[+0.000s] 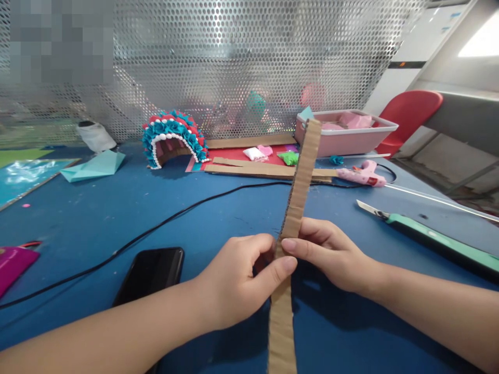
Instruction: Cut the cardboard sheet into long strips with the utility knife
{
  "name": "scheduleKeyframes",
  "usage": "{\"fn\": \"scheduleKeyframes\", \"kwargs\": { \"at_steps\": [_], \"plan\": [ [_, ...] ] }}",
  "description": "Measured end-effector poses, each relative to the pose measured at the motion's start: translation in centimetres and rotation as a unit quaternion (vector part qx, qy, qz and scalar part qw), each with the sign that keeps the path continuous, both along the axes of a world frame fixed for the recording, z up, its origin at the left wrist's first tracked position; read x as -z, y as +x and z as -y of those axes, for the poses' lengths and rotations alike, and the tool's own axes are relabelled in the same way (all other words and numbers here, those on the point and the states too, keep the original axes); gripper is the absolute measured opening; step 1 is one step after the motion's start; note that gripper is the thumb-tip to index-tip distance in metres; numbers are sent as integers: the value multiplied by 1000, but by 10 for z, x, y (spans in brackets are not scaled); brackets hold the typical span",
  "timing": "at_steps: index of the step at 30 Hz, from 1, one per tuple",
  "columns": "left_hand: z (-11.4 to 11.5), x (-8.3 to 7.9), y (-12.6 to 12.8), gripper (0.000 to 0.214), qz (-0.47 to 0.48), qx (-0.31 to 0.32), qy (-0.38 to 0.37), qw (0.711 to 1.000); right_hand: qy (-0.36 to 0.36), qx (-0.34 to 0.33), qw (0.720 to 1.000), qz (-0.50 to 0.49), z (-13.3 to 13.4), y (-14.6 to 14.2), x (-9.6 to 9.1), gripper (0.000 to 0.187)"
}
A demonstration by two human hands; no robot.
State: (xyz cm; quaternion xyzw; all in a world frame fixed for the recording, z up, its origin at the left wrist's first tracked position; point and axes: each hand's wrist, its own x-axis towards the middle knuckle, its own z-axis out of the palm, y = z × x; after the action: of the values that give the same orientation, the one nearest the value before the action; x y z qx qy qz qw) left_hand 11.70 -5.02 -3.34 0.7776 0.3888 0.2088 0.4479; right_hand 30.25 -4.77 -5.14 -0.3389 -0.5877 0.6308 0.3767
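Observation:
A long, narrow strip of corrugated cardboard (303, 179) runs from the bottom edge of the view up to the pink bin, its upper part tilted slightly right. My left hand (249, 275) pinches it near the middle, thumb on the front face. Just above, my right hand (331, 252) grips the same strip with the thumb across its face and the fingers behind. The two thumbs are close together. To the right on the blue table (218, 218) lies a green utility knife (436, 236) with its blade out. A black phone (156, 272) is partly hidden under my left forearm.
An arch covered in blue and red paper flowers (175, 127) stands at the back. A pink glue gun (362, 174), more cardboard strips (253, 169) and a pink bin (346, 141) are behind my hands. A black cable (187, 208) crosses the table.

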Motion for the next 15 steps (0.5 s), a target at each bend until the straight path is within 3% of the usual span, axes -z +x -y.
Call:
{"fn": "scheduleKeyframes", "kwargs": {
  "at_steps": [6,11,15],
  "plan": [
    [-1,4,2,35,-10,18,8,1000,-52,29,998,-28,-2,1,6,21],
    [-3,3,1,32,-12,3,22,1000,-25,23,999,-25,-3,2,10,24],
    [-3,1,0,28,-17,38,6,999,-29,13,999,-18,-5,1,7,29]
  ]
}}
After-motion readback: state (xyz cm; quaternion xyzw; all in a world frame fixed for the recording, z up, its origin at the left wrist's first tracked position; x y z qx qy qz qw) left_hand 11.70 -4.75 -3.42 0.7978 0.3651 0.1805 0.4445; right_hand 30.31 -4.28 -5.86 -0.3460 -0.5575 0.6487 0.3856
